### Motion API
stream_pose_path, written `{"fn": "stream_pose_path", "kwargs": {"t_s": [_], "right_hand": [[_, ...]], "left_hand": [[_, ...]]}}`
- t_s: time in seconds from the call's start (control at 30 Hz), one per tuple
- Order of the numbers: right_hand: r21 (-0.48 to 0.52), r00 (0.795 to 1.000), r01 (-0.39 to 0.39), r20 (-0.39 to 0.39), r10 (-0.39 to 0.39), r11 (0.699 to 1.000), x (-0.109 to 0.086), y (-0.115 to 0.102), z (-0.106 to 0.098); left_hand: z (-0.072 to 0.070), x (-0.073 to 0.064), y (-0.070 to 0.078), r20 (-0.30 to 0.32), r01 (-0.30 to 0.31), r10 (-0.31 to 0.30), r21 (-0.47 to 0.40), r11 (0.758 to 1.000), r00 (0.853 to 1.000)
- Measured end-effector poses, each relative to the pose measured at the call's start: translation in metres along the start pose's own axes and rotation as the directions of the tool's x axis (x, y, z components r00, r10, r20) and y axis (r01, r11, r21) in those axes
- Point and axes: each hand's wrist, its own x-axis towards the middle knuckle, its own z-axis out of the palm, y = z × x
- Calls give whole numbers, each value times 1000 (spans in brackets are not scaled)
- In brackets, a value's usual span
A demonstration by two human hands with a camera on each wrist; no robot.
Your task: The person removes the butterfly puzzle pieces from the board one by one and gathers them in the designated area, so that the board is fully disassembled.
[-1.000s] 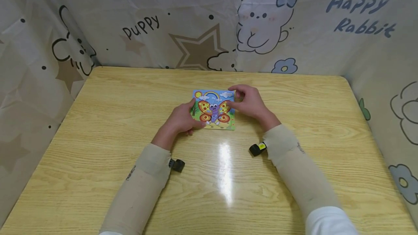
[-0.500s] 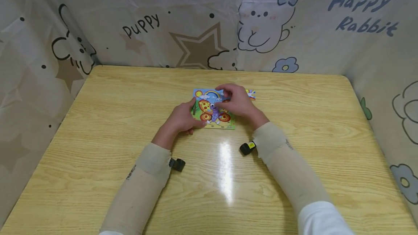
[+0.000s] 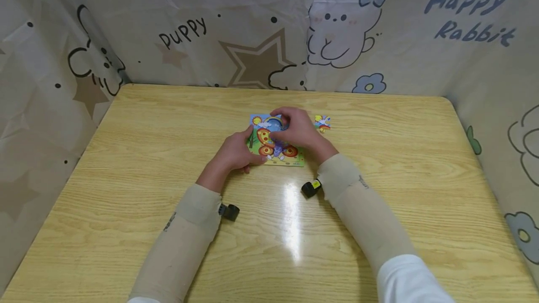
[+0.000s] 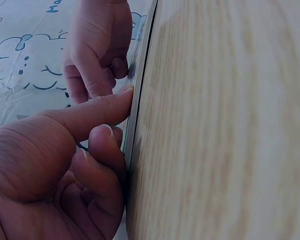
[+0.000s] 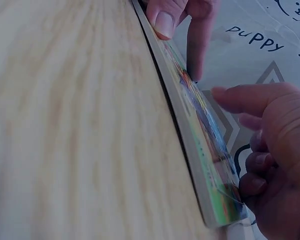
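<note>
A square picture puzzle [image 3: 283,158] with a butterfly, sun and rainbow lies flat on the wooden table. At its left side my left hand [image 3: 236,151] holds it, thumb along the near edge and index finger at the left edge. My right hand [image 3: 296,127] is over the upper right of the puzzle and hides that part. Its thumb reaches over the picture while the other fingers are curled, as the right wrist view shows; nothing is visible between them. Just right of the board lies a small loose puzzle piece [image 3: 323,121].
The wooden table [image 3: 147,153] extends around the puzzle. A printed curtain [image 3: 248,22] borders its back and sides. Small black cameras hang at the left wrist [image 3: 229,212] and the right wrist [image 3: 310,188], above the tabletop.
My right hand has slid left, from the puzzle's right edge to over its upper middle. The loose piece beside the board has come into sight. My left hand has stayed put.
</note>
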Motion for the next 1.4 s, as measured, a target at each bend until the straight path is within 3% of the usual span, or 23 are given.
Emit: {"fn": "stream_pose_path", "kwargs": {"t_s": [0.2,0.57,0.87,1.4], "right_hand": [[-47,998,-57,4,57,997,3,1,2],[-160,985,-113,114,132,981,7,-5,-1],[-185,964,-155,186,190,970,11,-10,-1],[-145,943,-234,204,261,961,17,-17,1]], "left_hand": [[0,0,2,4,7,-7,4,1000,1000],[-2,0,3,9,8,-8,-4,1000,1000],[-2,0,3,15,18,-18,-8,1000,1000],[-2,-1,2,10,28,-28,-19,999,1000]]}}
